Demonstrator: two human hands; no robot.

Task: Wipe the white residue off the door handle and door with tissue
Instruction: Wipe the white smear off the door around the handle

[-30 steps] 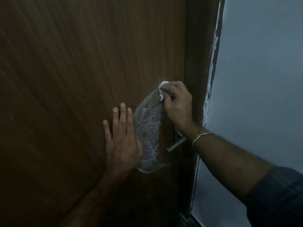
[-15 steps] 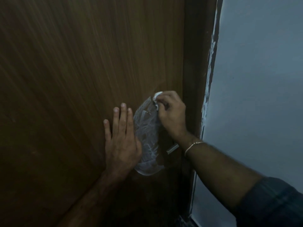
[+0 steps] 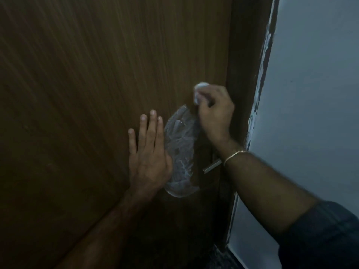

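Step in hand: rub white residue (image 3: 181, 150) off wooden door (image 3: 97, 94). Work downward in overlapping strokes, firm pressure, refold tissue (image 3: 200, 92) when loaded. Door handle (image 3: 212, 166) below right wrist, not yet reached. Right hand (image 3: 215, 115): fingers curled, clamped on tissue at patch top. Left hand (image 3: 148, 154): fingers straight, nearly together, flat on door beside patch.

brown wood-grain door (image 3: 97, 94), white tissue (image 3: 200, 90)
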